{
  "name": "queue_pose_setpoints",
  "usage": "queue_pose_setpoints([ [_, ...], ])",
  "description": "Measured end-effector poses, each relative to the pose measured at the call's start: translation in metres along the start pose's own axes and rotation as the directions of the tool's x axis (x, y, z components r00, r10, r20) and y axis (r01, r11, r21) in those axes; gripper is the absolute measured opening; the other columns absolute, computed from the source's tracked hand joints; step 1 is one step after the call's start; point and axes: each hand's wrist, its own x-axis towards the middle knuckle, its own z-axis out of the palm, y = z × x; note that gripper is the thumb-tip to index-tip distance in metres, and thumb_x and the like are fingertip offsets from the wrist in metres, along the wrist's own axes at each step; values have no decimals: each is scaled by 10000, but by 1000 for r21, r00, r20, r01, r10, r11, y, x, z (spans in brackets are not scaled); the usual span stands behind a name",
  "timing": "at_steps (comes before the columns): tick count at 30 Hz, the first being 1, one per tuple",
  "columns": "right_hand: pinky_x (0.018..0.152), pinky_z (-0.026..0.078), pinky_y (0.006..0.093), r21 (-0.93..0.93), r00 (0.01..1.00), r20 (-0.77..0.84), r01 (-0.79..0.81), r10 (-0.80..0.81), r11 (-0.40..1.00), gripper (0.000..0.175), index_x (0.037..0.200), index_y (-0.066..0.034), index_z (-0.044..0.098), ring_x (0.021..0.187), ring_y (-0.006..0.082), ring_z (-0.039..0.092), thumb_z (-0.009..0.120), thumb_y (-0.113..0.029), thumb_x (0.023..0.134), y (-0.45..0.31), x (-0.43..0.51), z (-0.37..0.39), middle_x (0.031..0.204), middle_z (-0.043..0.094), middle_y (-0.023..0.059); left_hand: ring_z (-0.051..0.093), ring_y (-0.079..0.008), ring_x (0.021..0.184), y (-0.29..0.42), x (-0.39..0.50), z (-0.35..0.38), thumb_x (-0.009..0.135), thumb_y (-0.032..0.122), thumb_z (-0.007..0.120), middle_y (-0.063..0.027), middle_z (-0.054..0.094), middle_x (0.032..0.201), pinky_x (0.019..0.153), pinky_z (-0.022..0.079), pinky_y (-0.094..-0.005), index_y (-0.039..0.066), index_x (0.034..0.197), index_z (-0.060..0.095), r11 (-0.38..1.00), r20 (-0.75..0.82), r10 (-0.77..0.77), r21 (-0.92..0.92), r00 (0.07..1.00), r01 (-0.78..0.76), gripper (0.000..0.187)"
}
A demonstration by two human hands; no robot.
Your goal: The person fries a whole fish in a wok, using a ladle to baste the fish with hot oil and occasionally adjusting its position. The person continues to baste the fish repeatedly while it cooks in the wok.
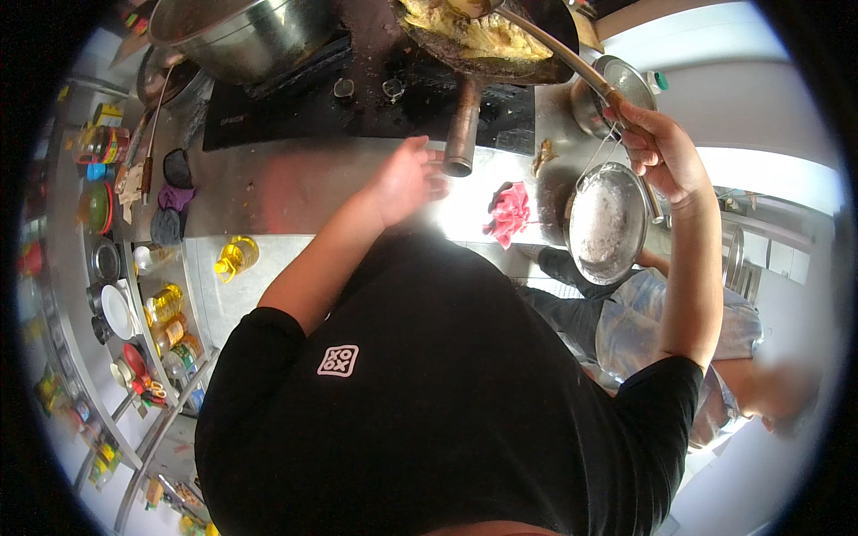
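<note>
My right hand grips the long handle of a ladle. The ladle's bowl rests over yellowish food in a dark wok at the top of the view. A tubular wok handle points towards me. Just left of it is my left hand, fingers loosely apart and slightly blurred, with nothing visible in it. Under the wok lies a black cooktop set in a steel counter. A crumpled red cloth lies near the counter's front edge.
A large steel pot stands at the back left. On the right are another steel pot and a round, shallow metal vessel. Another person is beyond my right arm. An oil bottle sits on the floor beside shelving.
</note>
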Motion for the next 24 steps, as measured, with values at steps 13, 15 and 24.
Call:
queue_pose_setpoints([
  [13,421,344,213,-402,953,-244,67,-178,913,248,1021,15,666,463,40,411,648,-232,1007,11,-59,-44,626,496,-49,633,-189,863,-8,5,9,952,612,550,-62,666,1091,894,536,-382,81,1205,619,999,36,-16,52,999,14,592],
  [15,424,339,202,-473,935,-301,26,-189,881,290,1100,33,669,471,31,396,631,-244,1022,13,-64,-52,640,485,-52,632,-187,871,-10,7,8,951,632,539,-61,662,1096,898,534,-383,79,1210,618,999,44,-24,47,999,22,616],
  [24,434,340,266,-656,859,-312,115,-407,746,265,946,42,703,471,65,446,684,-221,978,37,-5,-48,590,510,-20,627,-190,891,-13,5,9,967,629,514,-58,657,1090,909,529,-379,80,1214,613,998,29,-22,58,999,20,611],
])
